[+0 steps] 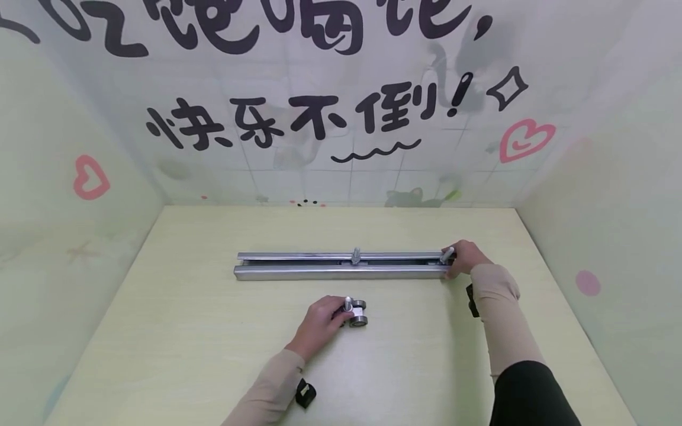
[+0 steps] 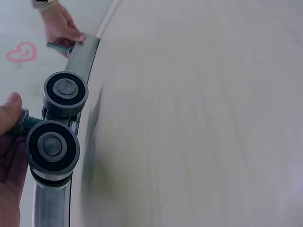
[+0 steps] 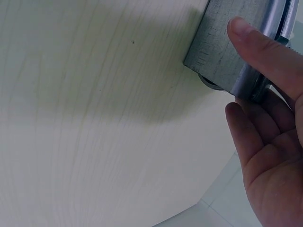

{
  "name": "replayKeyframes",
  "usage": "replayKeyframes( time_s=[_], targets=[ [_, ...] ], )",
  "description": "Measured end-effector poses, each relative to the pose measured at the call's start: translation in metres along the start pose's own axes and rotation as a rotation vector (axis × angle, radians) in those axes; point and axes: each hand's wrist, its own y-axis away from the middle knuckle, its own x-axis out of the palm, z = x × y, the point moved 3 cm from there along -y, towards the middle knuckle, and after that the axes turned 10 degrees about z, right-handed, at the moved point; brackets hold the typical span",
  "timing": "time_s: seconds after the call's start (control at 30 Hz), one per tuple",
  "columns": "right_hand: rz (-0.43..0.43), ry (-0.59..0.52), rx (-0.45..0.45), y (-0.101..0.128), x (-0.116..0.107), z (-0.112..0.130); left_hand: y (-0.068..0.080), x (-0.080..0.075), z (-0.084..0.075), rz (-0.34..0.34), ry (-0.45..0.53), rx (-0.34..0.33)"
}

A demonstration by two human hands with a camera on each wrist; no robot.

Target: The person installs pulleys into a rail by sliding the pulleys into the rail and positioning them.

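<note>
A metal channel rail (image 1: pixel 298 273) lies across the table with its slot upward. One bolt (image 1: pixel 356 255) stands up from the slot near the middle. My right hand (image 1: pixel 465 258) grips the rail's right end, beside a second bolt (image 1: pixel 447 255). In the right wrist view its thumb (image 3: pixel 265 52) lies along the rail's side wall, and a wheel edge (image 3: pixel 209 83) peeks out of the end. Nearer the front, my left hand (image 1: pixel 319 322) holds a roller trolley (image 1: pixel 359 313) by its bolt side, apart from the rail. Its black-faced wheels (image 2: pixel 52 146) show in the left wrist view.
The pale wooden table (image 1: pixel 213 343) is bounded by a printed back wall (image 1: pixel 319 183) and side walls (image 1: pixel 613 236). The rail lies in the table's back half, parallel to the back wall. Dark wrist devices (image 1: pixel 305 394) sit by both sleeves.
</note>
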Motion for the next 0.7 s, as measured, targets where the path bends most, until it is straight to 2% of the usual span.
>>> replayKeyframes(
  time_s=[0.13,0.4,0.5,0.7],
  targets=[
    [0.005,-0.013,0.010,0.001,0.000,0.000,0.006,-0.013,0.008,-0.037,-0.016,-0.068],
    [0.014,-0.043,-0.001,-0.005,0.002,-0.002,0.020,-0.042,0.022,-0.112,0.054,-0.238],
    [0.008,-0.023,-0.015,-0.006,0.002,-0.003,0.027,-0.052,0.028,-0.142,0.067,-0.291],
    [0.005,0.009,-0.011,-0.005,0.003,-0.005,0.041,-0.069,0.040,-0.203,0.073,-0.343]
  ],
)
